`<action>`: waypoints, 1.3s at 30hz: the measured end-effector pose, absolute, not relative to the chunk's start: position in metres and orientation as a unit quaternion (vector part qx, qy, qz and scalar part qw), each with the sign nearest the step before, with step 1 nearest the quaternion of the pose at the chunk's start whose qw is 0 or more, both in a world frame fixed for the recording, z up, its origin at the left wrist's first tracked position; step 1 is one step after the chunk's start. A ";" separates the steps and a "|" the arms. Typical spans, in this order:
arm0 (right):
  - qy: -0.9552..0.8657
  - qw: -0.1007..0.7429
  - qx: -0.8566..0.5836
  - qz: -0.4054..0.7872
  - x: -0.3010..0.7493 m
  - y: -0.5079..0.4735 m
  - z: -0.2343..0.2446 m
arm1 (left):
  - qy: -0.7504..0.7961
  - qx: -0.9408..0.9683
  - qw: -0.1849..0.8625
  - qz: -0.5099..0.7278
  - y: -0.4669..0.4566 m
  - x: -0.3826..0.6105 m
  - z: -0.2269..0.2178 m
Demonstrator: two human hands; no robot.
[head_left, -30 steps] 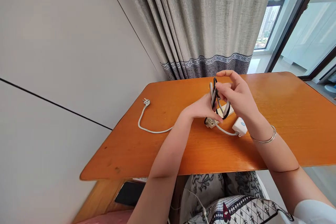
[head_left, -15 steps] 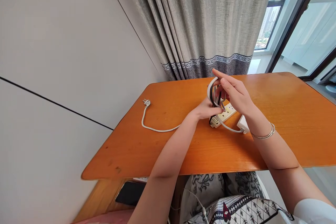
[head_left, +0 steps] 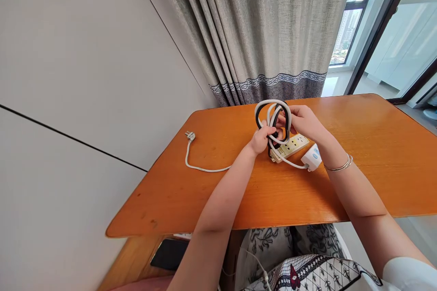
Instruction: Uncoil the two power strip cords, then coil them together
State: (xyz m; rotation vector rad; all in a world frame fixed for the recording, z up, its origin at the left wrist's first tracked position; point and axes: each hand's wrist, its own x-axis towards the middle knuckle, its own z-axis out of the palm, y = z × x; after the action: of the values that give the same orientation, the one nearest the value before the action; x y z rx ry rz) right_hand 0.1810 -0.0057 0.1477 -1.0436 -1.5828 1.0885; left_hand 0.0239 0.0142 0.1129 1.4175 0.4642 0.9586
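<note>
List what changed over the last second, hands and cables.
The black-and-white cable coil turned from roughly edge-on to face the camera, its loops spread wider. The left hand now has its thumb across the coil's lower part. The right hand's fingertips came down from the coil's top to its right side. Unchanged: the plug and power strip lie about where they were.

The left hand (head_left: 262, 137) holds loops of white cord (head_left: 289, 120) and black cord (head_left: 258, 117) up over the brown table (head_left: 205, 200). The right hand (head_left: 303, 120) has its fingers at the right side of the loops. Near them lies a power strip (head_left: 294, 145), with a white box (head_left: 311, 158) just beside it. A white plug (head_left: 191, 136) lies well apart, off to the left. A gray curtain (head_left: 273, 32) hangs behind.
</note>
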 end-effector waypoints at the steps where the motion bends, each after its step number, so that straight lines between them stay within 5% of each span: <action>1: -0.645 0.440 -0.424 0.458 0.181 -0.006 0.148 | 0.197 0.624 0.632 0.415 0.015 0.024 0.112; 10: -0.652 0.385 -0.381 0.531 0.179 -0.012 0.155 | 0.196 0.632 0.648 0.378 0.019 0.020 0.105; 17: -0.526 0.507 -0.261 0.630 0.161 0.005 0.134 | 0.271 0.615 0.588 0.451 0.025 0.018 0.103; 26: -0.499 0.646 -0.242 0.524 0.155 0.011 0.127 | 0.296 0.527 0.580 0.546 0.025 0.026 0.111; 39: -0.685 0.583 -0.212 0.383 0.161 0.004 0.124 | 0.282 0.428 0.615 0.600 0.038 0.018 0.114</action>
State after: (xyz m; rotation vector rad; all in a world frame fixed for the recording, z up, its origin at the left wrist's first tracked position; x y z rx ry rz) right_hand 0.1611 0.0045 0.1242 -0.4943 -1.5984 0.8943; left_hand 0.0185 0.0380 0.1136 0.9862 0.6497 1.3817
